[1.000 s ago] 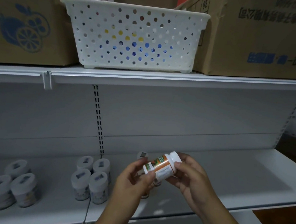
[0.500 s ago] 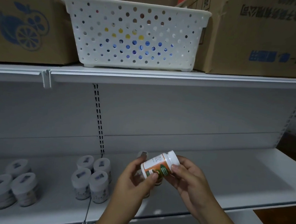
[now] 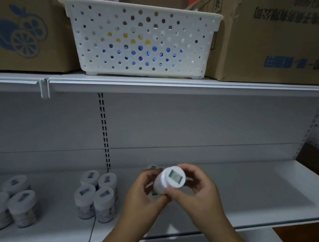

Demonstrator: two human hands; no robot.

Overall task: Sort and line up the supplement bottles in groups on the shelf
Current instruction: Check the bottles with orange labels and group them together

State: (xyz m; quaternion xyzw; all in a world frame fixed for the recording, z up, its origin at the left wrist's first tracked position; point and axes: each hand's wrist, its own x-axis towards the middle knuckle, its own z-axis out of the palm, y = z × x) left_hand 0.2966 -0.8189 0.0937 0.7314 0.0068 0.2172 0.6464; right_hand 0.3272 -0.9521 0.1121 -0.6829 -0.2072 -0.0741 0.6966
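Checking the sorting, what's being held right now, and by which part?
A white supplement bottle, cap toward the camera, held by both hands: left hand on its body, right hand around the cap end.

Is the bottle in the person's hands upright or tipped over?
Tipped: the bottle points its white cap at the camera, held between the left hand and right hand.

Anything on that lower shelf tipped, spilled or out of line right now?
Nothing stands out. The four white-capped bottles stand upright in a tight square, three more cluster left, and both hands hold one white bottle.
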